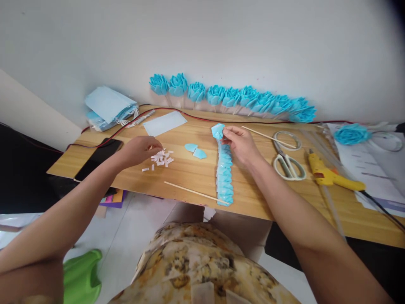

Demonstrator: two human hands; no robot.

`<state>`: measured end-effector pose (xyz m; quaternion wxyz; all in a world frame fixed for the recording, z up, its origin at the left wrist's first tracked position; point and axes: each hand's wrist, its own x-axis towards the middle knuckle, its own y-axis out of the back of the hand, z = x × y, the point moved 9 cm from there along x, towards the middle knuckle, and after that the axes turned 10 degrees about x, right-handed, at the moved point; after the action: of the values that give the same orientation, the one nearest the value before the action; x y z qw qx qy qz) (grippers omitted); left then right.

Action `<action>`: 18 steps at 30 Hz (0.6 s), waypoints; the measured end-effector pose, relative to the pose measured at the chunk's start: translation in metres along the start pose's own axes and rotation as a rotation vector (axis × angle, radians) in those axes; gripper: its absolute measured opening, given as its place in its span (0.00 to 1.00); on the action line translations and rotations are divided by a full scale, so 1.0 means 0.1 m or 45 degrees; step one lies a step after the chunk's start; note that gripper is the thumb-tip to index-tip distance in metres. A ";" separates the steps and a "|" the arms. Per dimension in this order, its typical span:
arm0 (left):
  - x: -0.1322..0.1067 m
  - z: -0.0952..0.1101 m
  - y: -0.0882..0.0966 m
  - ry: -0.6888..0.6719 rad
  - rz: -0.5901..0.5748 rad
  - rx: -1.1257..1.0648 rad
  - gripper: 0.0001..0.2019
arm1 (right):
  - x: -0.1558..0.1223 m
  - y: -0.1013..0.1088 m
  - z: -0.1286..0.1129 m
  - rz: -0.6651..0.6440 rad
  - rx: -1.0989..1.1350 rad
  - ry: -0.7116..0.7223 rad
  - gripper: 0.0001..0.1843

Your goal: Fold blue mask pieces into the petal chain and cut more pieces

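Note:
My left hand reaches to a pile of small white strips, its fingertips closed together at the upper edge of the pile. Whether a strip is between them I cannot make out. Between thumb and fingers, my right hand pinches a light blue petal at the top end of a long row of overlapping blue petals. Two more blue petals lie between the hands. A thin wooden stick rests with one end on the bottom of the petal row.
Several blue flowers on sticks lean along the wall. To the right are scissors, another stick, a yellow glue gun and a blue flower on papers. At left lie a phone, a pale blue sheet and stacked masks.

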<state>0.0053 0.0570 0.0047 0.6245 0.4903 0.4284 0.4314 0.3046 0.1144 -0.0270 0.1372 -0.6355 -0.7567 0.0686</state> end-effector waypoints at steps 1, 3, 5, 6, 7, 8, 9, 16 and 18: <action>0.01 -0.02 -0.02 0.016 0.003 -0.001 0.19 | 0.00 0.00 0.00 -0.004 -0.009 0.001 0.11; 0.04 -0.06 -0.05 0.036 0.011 -0.008 0.17 | 0.01 0.00 0.00 -0.009 -0.026 0.005 0.11; 0.06 -0.08 -0.08 0.030 0.018 -0.025 0.14 | 0.01 0.01 0.00 -0.001 -0.032 0.006 0.11; 0.07 -0.08 -0.08 0.021 0.019 -0.035 0.13 | 0.01 0.02 0.00 0.006 -0.030 0.000 0.11; 0.08 -0.07 -0.09 0.009 0.022 -0.044 0.13 | 0.01 0.02 0.00 0.013 -0.024 -0.012 0.12; 0.08 -0.07 -0.09 -0.007 0.024 -0.054 0.13 | 0.01 0.02 0.01 0.018 -0.019 -0.025 0.12; 0.09 -0.05 -0.09 -0.030 0.022 -0.061 0.13 | 0.01 0.02 0.01 0.019 -0.016 -0.037 0.12; 0.04 0.04 0.08 -0.212 0.196 0.006 0.24 | -0.03 -0.01 -0.01 0.022 0.007 -0.064 0.12; 0.04 0.11 0.25 -0.215 0.392 0.002 0.23 | -0.05 -0.04 -0.03 0.005 -0.015 -0.062 0.11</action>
<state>0.0139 0.0613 0.0304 0.5844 0.5851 0.2944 0.4790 0.3025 0.1086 -0.0240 0.1149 -0.6359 -0.7590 0.0798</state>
